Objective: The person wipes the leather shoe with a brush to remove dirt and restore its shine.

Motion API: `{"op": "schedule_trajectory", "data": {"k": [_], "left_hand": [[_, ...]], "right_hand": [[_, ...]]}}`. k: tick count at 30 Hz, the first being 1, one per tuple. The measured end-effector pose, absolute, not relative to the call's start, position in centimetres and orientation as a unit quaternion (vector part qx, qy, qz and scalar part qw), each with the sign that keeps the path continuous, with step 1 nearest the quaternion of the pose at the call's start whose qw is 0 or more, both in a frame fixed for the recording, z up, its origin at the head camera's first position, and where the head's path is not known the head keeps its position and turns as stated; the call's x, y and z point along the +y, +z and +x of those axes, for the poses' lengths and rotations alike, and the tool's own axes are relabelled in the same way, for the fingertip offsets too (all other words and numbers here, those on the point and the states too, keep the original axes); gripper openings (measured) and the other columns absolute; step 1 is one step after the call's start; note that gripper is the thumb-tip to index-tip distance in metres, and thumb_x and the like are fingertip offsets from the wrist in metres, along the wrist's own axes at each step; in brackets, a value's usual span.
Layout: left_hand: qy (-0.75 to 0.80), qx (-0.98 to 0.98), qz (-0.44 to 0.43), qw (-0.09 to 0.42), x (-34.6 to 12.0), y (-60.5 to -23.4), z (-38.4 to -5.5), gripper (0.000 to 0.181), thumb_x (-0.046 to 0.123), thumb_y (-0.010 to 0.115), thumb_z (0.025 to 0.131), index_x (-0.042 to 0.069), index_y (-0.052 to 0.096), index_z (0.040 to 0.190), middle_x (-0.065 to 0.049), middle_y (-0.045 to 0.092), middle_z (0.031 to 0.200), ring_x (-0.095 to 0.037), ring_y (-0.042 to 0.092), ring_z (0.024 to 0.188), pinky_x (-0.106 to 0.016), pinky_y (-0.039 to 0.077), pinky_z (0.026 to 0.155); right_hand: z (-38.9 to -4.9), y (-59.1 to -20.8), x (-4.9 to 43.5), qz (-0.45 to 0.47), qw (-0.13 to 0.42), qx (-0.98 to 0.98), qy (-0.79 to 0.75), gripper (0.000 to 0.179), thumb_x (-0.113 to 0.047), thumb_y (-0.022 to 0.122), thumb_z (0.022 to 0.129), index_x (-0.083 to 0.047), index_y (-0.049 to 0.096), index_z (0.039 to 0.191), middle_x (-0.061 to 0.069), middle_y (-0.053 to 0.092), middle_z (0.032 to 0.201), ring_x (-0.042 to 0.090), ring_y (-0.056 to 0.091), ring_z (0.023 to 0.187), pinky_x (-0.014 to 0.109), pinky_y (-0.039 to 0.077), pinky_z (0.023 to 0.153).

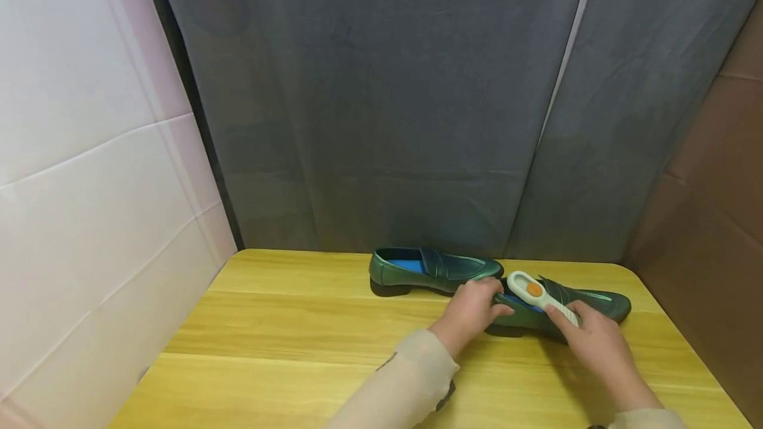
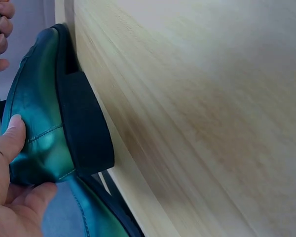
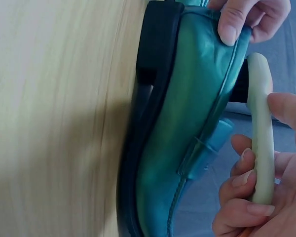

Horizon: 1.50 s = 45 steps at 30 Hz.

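Evidently, I have the left hand (image 1: 473, 306) pinching the nearer green loafer (image 1: 529, 319), the right hand (image 1: 597, 344) gripping a cream-handled brush (image 1: 545, 296); hard pressure could slide the shoe.

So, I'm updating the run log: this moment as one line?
left hand: grips nearer shoe at back | right hand: holds brush at shoe's opening | farther shoe: upright on table

You are facing a grey curtain (image 1: 387, 98) behind a wooden worktop (image 1: 268, 336); a white sheet (image 1: 89, 118) is flanking your left, a brown sheet (image 1: 718, 184) your right.
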<state>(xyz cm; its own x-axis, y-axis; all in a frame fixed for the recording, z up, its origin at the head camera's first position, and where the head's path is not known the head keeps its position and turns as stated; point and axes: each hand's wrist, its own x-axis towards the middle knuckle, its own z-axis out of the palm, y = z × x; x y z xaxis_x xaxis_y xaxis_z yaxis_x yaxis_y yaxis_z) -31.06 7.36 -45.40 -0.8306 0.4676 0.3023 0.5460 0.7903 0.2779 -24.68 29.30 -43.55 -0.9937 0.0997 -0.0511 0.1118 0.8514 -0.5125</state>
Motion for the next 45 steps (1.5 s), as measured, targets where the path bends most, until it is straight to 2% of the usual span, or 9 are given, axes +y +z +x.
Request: {"op": "schedule_trajectory", "data": {"k": [5, 11, 14, 19, 24, 30, 34, 38, 45], "left_hand": [[-0.187, -0.936, -0.276, 0.114, 7.3, -45.6, -31.0, 0.032, 0.047, 0.075, 0.086, 0.021, 0.071, 0.104, 0.010, 0.070, 0.102, -0.008, 0.070, 0.084, -0.017, 0.055, 0.072], [-0.231, -0.923, -0.295, 0.087, 6.0, -45.8, -31.0, 0.048, 0.043, 0.070, 0.091, 0.024, 0.060, 0.134, 0.009, 0.064, 0.136, -0.009, 0.065, 0.119, -0.023, 0.054, 0.099], [-0.236, -0.921, -0.298, 0.090, 5.1, -45.8, -31.2, 0.055, 0.043, 0.070, 0.091, 0.024, 0.054, 0.140, 0.009, 0.062, 0.142, -0.010, 0.062, 0.125, -0.025, 0.052, 0.104], [-0.194, -0.932, -0.288, 0.106, 3.9, -45.5, -31.3, 0.055, 0.049, 0.068, 0.092, 0.024, 0.056, 0.139, 0.007, 0.065, 0.137, -0.013, 0.061, 0.124, -0.027, 0.052, 0.104], [-0.117, -0.939, -0.286, 0.148, 2.0, -45.5, -31.6, 0.052, 0.052, 0.065, 0.094, 0.023, 0.058, 0.137, 0.007, 0.066, 0.134, -0.016, 0.057, 0.125, -0.031, 0.048, 0.108], [-0.090, -0.941, -0.259, 0.200, -1.2, -45.7, -32.4, 0.039, 0.047, 0.067, 0.095, 0.023, 0.064, 0.127, 0.007, 0.067, 0.126, -0.018, 0.056, 0.123, -0.037, 0.047, 0.107], [-0.100, -0.942, -0.228, 0.224, -3.3, -45.8, -32.8, 0.035, 0.047, 0.068, 0.095, 0.023, 0.067, 0.121, 0.003, 0.064, 0.129, -0.020, 0.053, 0.127, -0.041, 0.044, 0.110], [-0.108, -0.950, -0.192, 0.222, -5.0, -45.8, -33.1, 0.038, 0.049, 0.067, 0.095, 0.023, 0.067, 0.122, -0.002, 0.057, 0.139, -0.026, 0.045, 0.138, -0.047, 0.037, 0.117], [-0.110, -0.969, -0.137, 0.173, -7.2, -45.7, -33.8, 0.047, 0.049, 0.069, 0.093, 0.020, 0.065, 0.130, -0.011, 0.039, 0.157, -0.037, 0.025, 0.151, -0.061, 0.026, 0.122]], "right_hand": [[-24.7, -43.9, 29.0, 0.051, 0.007, 0.961, -0.270, 0.076, -0.068, 0.041, 0.099, 0.003, 0.059, 0.121, 0.014, 0.068, 0.098, 0.028, 0.058, 0.083, 0.041, 0.046, 0.068], [-24.4, -44.3, 28.5, 0.048, -0.006, 0.956, -0.289, 0.072, -0.066, 0.041, 0.101, 0.001, 0.059, 0.123, 0.016, 0.068, 0.103, 0.029, 0.058, 0.087, 0.043, 0.047, 0.072], [-24.4, -44.5, 28.2, 0.047, -0.010, 0.953, -0.300, 0.070, -0.066, 0.043, 0.100, -0.002, 0.060, 0.123, 0.013, 0.067, 0.100, 0.028, 0.058, 0.087, 0.039, 0.045, 0.071], [-24.5, -44.8, 27.8, 0.055, -0.012, 0.949, -0.311, 0.072, -0.068, 0.043, 0.098, -0.003, 0.059, 0.124, 0.012, 0.065, 0.099, 0.027, 0.056, 0.087, 0.035, 0.042, 0.069], [-24.4, -44.7, 27.3, 0.053, -0.021, 0.946, -0.319, 0.073, -0.069, 0.043, 0.098, -0.003, 0.058, 0.126, 0.014, 0.064, 0.102, 0.029, 0.057, 0.091, 0.039, 0.045, 0.072], [-24.6, -44.0, 26.7, 0.047, -0.030, 0.946, -0.319, 0.075, -0.069, 0.042, 0.098, -0.002, 0.058, 0.127, 0.015, 0.064, 0.104, 0.029, 0.057, 0.091, 0.038, 0.044, 0.073], [-24.7, -43.7, 26.2, 0.047, -0.023, 0.946, -0.319, 0.076, -0.070, 0.042, 0.098, -0.002, 0.057, 0.129, 0.015, 0.064, 0.105, 0.028, 0.056, 0.090, 0.036, 0.043, 0.071], [-24.7, -43.6, 25.7, 0.047, -0.025, 0.947, -0.318, 0.075, -0.070, 0.042, 0.098, -0.003, 0.058, 0.128, 0.014, 0.064, 0.104, 0.028, 0.056, 0.089, 0.034, 0.041, 0.068], [-24.9, -43.5, 24.9, 0.041, -0.024, 0.944, -0.325, 0.075, -0.070, 0.042, 0.098, -0.003, 0.058, 0.127, 0.011, 0.064, 0.098, 0.026, 0.055, 0.088, 0.033, 0.041, 0.066]]}}
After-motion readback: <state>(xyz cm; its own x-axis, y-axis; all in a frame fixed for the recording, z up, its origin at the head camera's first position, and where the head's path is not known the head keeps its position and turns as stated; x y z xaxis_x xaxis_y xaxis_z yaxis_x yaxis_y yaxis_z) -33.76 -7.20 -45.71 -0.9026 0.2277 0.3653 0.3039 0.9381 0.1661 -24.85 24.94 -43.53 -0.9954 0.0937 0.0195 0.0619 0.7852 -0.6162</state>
